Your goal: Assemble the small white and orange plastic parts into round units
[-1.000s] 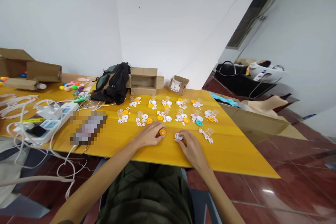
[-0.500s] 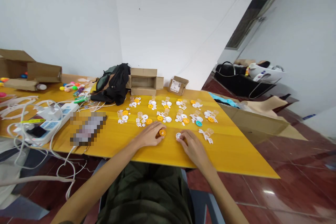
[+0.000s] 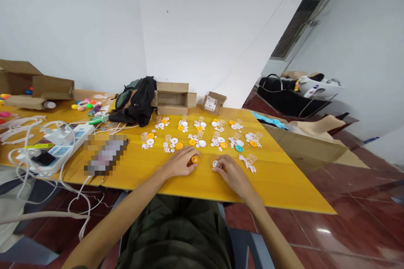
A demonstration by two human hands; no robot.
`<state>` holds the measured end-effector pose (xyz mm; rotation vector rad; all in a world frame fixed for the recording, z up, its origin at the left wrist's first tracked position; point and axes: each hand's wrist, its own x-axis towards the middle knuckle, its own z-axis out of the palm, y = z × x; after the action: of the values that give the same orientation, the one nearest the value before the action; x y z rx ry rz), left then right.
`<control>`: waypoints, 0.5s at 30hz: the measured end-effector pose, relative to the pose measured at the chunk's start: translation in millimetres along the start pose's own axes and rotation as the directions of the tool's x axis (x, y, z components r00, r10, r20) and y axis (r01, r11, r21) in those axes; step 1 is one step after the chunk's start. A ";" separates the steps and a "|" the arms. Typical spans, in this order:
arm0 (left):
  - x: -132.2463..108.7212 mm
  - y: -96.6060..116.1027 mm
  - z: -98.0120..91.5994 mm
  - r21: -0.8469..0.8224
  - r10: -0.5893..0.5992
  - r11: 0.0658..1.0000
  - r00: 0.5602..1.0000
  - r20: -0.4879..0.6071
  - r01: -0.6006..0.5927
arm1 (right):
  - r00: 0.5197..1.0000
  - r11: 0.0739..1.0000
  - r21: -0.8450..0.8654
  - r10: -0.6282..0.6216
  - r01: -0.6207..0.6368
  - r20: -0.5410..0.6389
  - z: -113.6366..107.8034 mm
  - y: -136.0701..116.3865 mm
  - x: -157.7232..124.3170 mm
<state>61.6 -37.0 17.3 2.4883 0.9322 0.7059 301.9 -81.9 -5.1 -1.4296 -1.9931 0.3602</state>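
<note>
My left hand (image 3: 179, 162) rests on the yellow table (image 3: 284, 185), its fingers curled round a small orange disc (image 3: 195, 159). My right hand (image 3: 231, 171) lies just to the right, fingertips pinching a small white disc (image 3: 215, 163). Beyond both hands lie several small groups of white and orange plastic parts (image 3: 202, 136) with little clear cups; one teal ring (image 3: 239, 148) sits among them. A white part with a clear cup (image 3: 249, 163) lies right of my right hand.
A white power strip (image 3: 65, 145) with tangled cables sits at the left, a blurred flat object (image 3: 105, 154) beside it. A black bag (image 3: 139, 100) and cardboard boxes (image 3: 173, 97) stand at the back. Red tiled floor (image 3: 347, 218) lies right of the table.
My right hand has shifted slightly and drawn the white disc in under its fingertips. My left hand has stayed on the orange disc.
</note>
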 end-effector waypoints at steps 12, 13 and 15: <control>0.5 0.2 -0.7 -0.018 0.001 1.000 1.000 -0.003 -0.001 | 0.999 0.998 0.057 0.015 -0.017 0.029 -2.3 2.1 2.1; 0.5 0.2 -0.6 -0.018 0.001 1.000 1.000 -0.001 -0.001 | 0.999 0.998 0.058 0.013 -0.015 0.033 -2.5 2.1 2.1; 0.7 0.2 -0.6 -0.021 0.004 1.000 1.000 0.000 -0.004 | 0.999 0.998 0.053 0.013 -0.014 0.033 -2.4 2.1 2.1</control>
<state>61.7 -36.6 18.2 2.4727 0.9151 0.7134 304.6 -79.6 -3.8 -1.4131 -1.9860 0.4425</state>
